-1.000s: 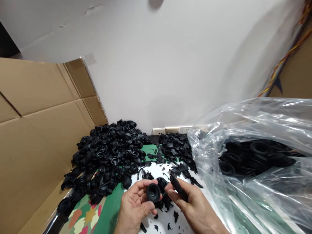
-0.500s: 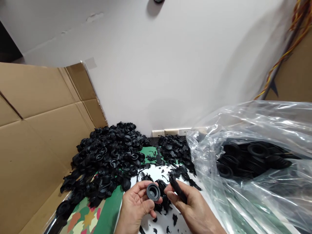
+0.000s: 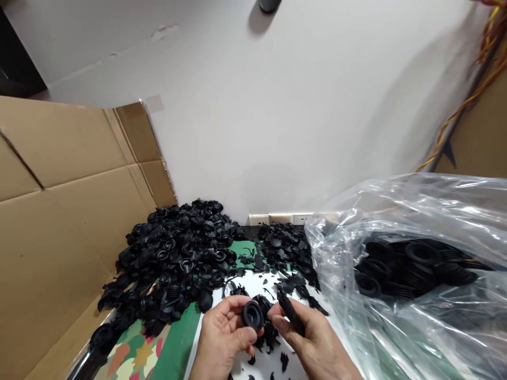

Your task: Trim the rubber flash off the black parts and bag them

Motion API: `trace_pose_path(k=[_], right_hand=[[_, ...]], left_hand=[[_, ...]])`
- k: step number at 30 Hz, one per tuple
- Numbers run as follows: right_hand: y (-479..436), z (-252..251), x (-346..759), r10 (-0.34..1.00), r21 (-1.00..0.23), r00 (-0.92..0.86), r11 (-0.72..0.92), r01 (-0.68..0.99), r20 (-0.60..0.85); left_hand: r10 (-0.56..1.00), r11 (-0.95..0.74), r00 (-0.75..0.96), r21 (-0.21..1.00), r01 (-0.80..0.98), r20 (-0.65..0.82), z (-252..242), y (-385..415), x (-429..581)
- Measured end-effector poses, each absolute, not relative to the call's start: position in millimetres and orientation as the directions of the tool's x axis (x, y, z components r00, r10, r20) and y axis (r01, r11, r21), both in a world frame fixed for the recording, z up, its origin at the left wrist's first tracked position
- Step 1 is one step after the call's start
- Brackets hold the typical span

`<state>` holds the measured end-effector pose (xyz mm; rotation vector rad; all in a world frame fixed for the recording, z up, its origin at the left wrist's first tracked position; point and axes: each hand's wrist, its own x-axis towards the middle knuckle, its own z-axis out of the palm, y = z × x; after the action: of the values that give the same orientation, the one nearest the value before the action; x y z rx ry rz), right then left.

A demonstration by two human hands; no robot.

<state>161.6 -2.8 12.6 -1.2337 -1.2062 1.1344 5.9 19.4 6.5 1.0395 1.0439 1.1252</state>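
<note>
My left hand (image 3: 225,338) is closed round a black rubber bellows (image 3: 252,315), its round open end turned up towards me. Close beside it, my right hand (image 3: 304,330) grips a slim black-handled tool (image 3: 291,312) with fingertips pinched at the bellows' right side. The tool's working end is too small to make out. Beneath both hands, black rubber scraps (image 3: 269,338) lie scattered over a white sheet (image 3: 242,364).
A large heap of black bellows (image 3: 174,248) stands at the left against a cardboard box (image 3: 79,211). Rubber trimmings (image 3: 285,243) are piled at the back. On the right, a clear plastic bag (image 3: 332,264) holds more bellows (image 3: 420,264). Wall sockets (image 3: 277,218) sit behind.
My left hand has tilted the bellows so its open end faces more to the right. The right hand keeps its grip on the tool beside it. The view has shifted slightly.
</note>
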Motion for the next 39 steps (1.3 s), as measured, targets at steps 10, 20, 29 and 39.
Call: trace_pose_path(k=[10,20,29,39], right_hand=[[-2,9,158,0.999,-0.993,-0.054,-0.010,-0.120,-0.004],[-1,-5,152,0.969,-0.910,-0.051,-0.243,-0.337,-0.240],[-1,1,144,0.958,-0.882,-0.046,-0.279,-0.379,-0.283],[4,-10,144,0.936,-0.827,-0.039,-0.327,-0.457,-0.349]], left_hand=[[0.983,-0.175,0.086,0.961,0.214,0.160,12,14,23],[0.999,0.038,0.014,0.994,-0.101,-0.037,1,14,26],[0.992,-0.093,-0.096,0.993,-0.073,0.086,-4,12,25],[0.988,-0.151,0.053,0.988,0.045,0.148,-7,11,22]])
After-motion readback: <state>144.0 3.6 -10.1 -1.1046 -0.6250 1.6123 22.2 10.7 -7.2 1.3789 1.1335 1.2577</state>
